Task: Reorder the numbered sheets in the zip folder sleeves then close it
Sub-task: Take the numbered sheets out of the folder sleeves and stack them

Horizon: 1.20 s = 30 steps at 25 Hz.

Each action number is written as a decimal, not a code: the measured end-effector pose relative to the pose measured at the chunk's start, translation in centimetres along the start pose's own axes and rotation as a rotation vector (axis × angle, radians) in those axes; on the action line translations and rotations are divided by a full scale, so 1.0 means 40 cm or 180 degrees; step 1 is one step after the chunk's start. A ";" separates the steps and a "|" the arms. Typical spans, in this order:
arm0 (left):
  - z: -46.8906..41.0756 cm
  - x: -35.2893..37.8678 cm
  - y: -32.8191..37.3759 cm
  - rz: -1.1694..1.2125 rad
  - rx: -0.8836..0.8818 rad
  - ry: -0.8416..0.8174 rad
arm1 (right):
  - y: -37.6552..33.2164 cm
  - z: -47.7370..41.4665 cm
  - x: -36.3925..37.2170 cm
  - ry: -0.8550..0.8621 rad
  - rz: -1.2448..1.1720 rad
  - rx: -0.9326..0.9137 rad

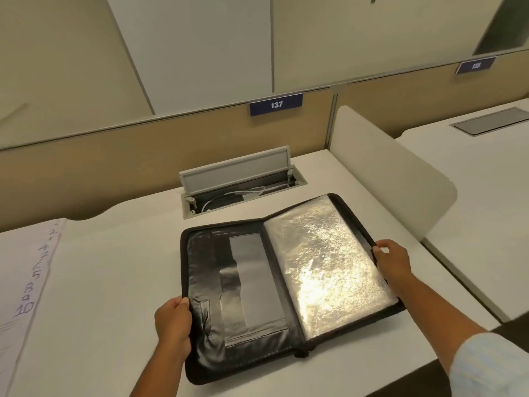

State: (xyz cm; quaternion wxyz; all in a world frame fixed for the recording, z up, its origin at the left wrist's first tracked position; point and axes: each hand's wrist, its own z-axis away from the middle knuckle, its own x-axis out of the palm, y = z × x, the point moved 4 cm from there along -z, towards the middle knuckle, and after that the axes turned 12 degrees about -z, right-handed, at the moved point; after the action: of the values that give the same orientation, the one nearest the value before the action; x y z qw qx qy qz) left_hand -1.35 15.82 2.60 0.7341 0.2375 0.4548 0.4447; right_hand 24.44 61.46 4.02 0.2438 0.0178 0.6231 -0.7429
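A black zip folder point(252, 285) lies open on the white desk. Its left half shows dark inner pockets. Its right half holds a stack of clear plastic sleeves point(329, 262) that glare under the light, so I cannot read any sheet in them. My left hand point(173, 322) grips the folder's left edge. My right hand point(392, 260) holds the right edge of the folder by the sleeves. A stack of numbered sheets point(25, 276) lies at the desk's left edge, with handwritten numbers up to 10 showing.
An open cable hatch point(237, 184) with its lid raised sits behind the folder. A low beige partition with a "137" label point(276, 104) runs along the back. A white divider panel point(386, 173) stands to the right, with another desk beyond it.
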 end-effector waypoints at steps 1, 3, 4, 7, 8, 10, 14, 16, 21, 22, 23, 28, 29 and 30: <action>0.024 0.050 0.000 -0.0022 -0.0039 0.0019 | 0.015 -0.036 -0.041 0.0017 0.0013 0.0026; 0.080 0.134 -0.004 -0.0081 -0.0077 0.0016 | 0.040 -0.095 -0.108 0.0001 0.0080 0.0070; 0.106 0.168 -0.006 -0.0115 -0.0071 0.0002 | 0.052 -0.124 -0.135 -0.0021 0.0114 0.0087; 0.168 0.250 -0.003 -0.0239 -0.0127 0.0102 | 0.088 -0.198 -0.188 -0.0051 0.0207 0.0198; 0.177 0.266 -0.008 -0.0268 -0.0139 0.0132 | 0.102 -0.213 -0.195 -0.0070 0.0266 0.0224; 0.188 0.288 -0.013 -0.0318 -0.0181 0.0149 | 0.126 -0.235 -0.204 -0.0040 0.0385 0.0233; 0.191 0.295 -0.014 -0.0637 -0.0119 0.0424 | 0.124 -0.243 -0.198 0.0030 0.0641 0.0033; 0.197 0.295 -0.005 -0.1008 0.0086 0.0570 | 0.107 -0.228 -0.182 0.0037 0.1029 -0.0134; 0.216 0.327 0.005 -0.2315 0.0721 0.0526 | 0.095 -0.133 -0.092 -0.0253 0.2242 -0.1179; 0.222 0.338 0.005 -0.2695 0.0959 0.0509 | 0.100 -0.111 -0.070 -0.0367 0.2355 -0.1396; 0.232 0.351 0.007 -0.3043 0.1209 0.0447 | 0.105 -0.088 -0.049 -0.0479 0.2453 -0.1579; 0.239 0.374 -0.040 -0.4163 0.1910 0.0147 | 0.110 0.031 0.063 -0.1079 0.2686 -0.2080; 0.240 0.366 -0.046 -0.4168 0.2049 0.0103 | 0.110 0.053 0.087 -0.1192 0.2710 -0.2129; 0.236 0.354 -0.055 -0.4142 0.2179 0.0087 | 0.107 0.078 0.114 -0.1298 0.2737 -0.2182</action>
State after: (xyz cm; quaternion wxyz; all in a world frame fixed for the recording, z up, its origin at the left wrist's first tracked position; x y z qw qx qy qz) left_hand 10.60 27.58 -1.06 0.7286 0.1299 0.6263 -0.2449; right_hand 22.93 56.55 -0.72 0.6301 0.0458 0.7052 -0.3218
